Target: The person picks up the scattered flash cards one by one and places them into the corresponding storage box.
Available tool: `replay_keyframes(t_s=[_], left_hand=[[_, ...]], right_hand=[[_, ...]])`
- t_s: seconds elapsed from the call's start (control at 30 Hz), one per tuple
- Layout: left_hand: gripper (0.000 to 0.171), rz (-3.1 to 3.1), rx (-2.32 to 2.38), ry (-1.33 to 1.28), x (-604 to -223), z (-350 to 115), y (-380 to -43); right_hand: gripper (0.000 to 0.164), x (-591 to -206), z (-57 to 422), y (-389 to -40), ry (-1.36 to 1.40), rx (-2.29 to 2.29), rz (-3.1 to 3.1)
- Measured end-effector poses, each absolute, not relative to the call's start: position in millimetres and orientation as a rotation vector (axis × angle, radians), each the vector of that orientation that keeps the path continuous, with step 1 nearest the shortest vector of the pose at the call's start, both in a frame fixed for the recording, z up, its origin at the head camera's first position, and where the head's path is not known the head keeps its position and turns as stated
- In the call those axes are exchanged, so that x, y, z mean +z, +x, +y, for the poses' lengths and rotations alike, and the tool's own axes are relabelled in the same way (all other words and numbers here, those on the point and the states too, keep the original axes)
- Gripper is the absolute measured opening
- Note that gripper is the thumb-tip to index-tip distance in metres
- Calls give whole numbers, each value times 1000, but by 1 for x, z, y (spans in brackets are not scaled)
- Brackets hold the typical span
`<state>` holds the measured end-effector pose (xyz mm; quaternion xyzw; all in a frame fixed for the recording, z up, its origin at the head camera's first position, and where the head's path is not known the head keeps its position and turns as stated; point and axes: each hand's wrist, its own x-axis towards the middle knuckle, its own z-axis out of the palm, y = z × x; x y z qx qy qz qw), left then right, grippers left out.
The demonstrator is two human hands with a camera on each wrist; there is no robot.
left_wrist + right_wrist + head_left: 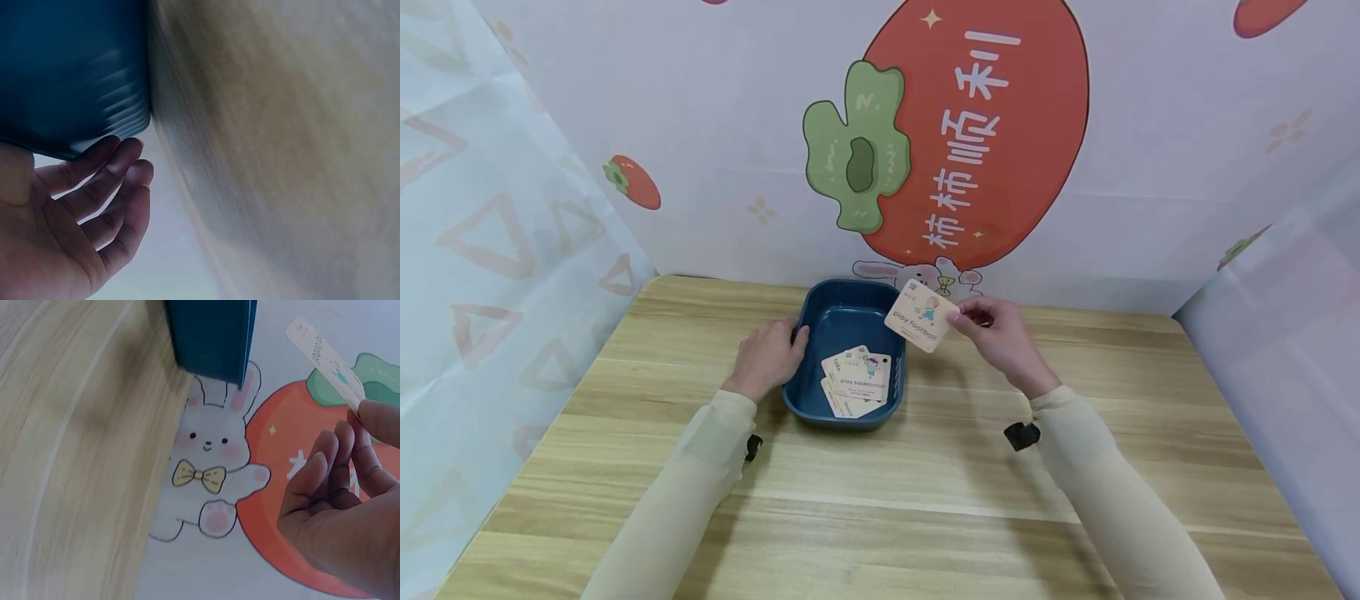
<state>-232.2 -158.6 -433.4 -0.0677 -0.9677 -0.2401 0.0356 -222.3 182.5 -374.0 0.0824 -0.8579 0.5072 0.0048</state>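
A dark blue plastic basin [831, 333] stands on the wooden table. My left hand [766, 360] holds its left side, thumb over the rim and fingers against the outer wall, as the left wrist view shows of the hand [81, 219]. Between thumb and index finger, my right hand [1003, 337] pinches a "play football" flash card [922, 317], tilted above the basin's right rim. In the right wrist view that card [328, 362] appears nearly edge-on, the other fingers curled below. Inside the basin lie overlapping flash cards, with a "play badminton" card [865, 373] on top.
The table [880, 517] has wood grain and meets a white printed backdrop behind the basin. A large red persimmon print [1000, 125] and a cartoon rabbit [206, 444] decorate it. Patterned white sheets [512, 233] hang at both sides.
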Motion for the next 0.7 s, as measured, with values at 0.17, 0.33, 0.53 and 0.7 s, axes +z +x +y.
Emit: replay_keyframes(t_s=[0.17, 0.33, 0.53, 0.7], left_hand=[[36, -2973, -736, -202, -433, -158, -232], [35, -2976, -741, -194, -434, -158, -232], [35, -2984, -753, -191, -434, -158, -232], [34, -2988, -759, -186, -434, -158, -232]], right_hand=[[20, -376, 170, -223, 280, 1603, -2688], [18, -382, 157, -226, 318, 1595, -2691], [16, -391, 144, -232, 328, 1593, -2704], [14, -397, 138, -235, 284, 1605, -2730]])
